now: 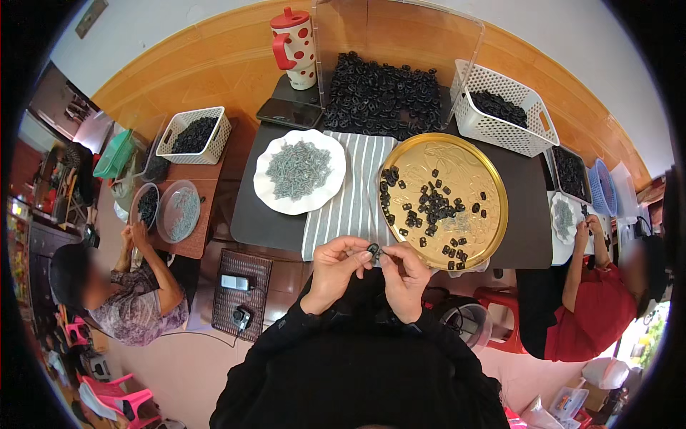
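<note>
Between my two hands, close to the table's front edge, is a small black oval plastic piece [373,249]. My left hand [336,270] pinches it between thumb and fingers. My right hand [405,281] is closed in a pinch right beside it; what its fingertips hold is too small to make out. Just beyond them lies a grey-and-white striped cloth [350,171]. To its right, a round gold tray [500,214] carries many small black pieces [437,207]. Left of the cloth, a white scalloped plate [264,182] bears a heap of small grey screw-like parts [299,170].
A clear-walled bin of black pieces [382,93] stands at the back, beside a dotted tumbler [293,50] and a phone [289,112]. White baskets [500,132] flank the table. Co-workers sit left [143,304] and right [589,314]. A woven stand [241,297] is lower left.
</note>
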The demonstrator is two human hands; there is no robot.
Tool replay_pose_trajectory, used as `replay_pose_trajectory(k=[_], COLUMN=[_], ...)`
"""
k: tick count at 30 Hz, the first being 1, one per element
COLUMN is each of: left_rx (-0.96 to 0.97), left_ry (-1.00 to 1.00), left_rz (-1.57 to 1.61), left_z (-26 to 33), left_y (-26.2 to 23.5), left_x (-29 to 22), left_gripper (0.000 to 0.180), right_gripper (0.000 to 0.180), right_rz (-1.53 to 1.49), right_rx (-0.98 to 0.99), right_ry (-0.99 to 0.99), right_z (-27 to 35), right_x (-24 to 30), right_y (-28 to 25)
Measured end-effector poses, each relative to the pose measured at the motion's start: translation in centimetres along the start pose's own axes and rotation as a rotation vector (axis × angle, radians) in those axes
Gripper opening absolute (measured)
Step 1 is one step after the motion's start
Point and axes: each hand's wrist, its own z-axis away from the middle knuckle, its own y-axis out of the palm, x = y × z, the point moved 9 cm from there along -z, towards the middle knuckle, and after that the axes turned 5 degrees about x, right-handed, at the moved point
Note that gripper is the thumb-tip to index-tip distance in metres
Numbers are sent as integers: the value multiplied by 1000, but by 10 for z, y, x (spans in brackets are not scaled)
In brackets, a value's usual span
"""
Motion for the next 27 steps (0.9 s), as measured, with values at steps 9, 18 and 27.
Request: replay_pose_trajectory(k=[9, 18, 27], left_rx=[2, -44, 76], left_ry=[12, 97, -25], left_rz=[-31, -94, -281], left_z=[2, 6, -6], left_y=[4, 7, -2], left_x=[0, -4, -3], left_gripper=[16, 22, 19], right_gripper=[12, 13, 20], right_rz=[-58, -103, -3], right_rx=[-11, -26, 120], right_ry=[-20, 3, 53], right_z=[2, 2, -10], right_x=[-1, -7, -4], right_y=[3, 1, 6])
